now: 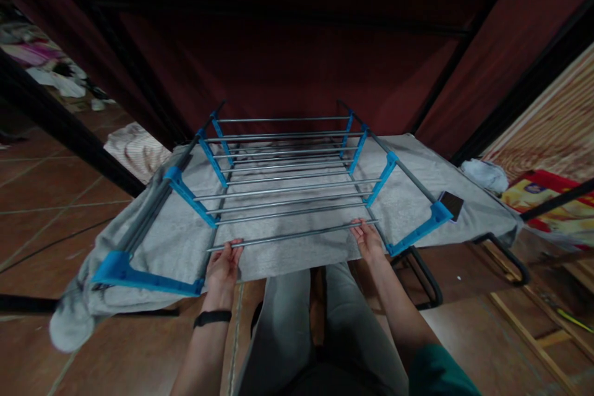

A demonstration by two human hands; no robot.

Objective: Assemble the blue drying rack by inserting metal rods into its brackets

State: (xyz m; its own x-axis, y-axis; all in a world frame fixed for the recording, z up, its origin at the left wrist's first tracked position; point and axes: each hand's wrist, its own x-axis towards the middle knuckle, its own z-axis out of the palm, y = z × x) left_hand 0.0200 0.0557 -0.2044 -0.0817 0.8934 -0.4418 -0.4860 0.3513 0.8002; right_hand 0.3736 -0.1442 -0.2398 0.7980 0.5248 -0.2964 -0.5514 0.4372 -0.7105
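A clothes drying rack (288,189) with grey metal rods and blue plastic joints lies flat on a grey blanket (408,198). My left hand (223,269) is closed around the nearest rod (292,236) at its left end. My right hand (366,238) grips the same rod at its right end. A black band sits on my left wrist. My legs in grey trousers show below the rod.
A dark phone (451,204) lies on the blanket by the rack's right blue corner. Black metal bed-frame bars (69,130) run at the left and right. A crumpled cloth (137,148) lies on the brown tiled floor. Wooden slats (533,334) and a red-yellow bag (547,195) are at the right.
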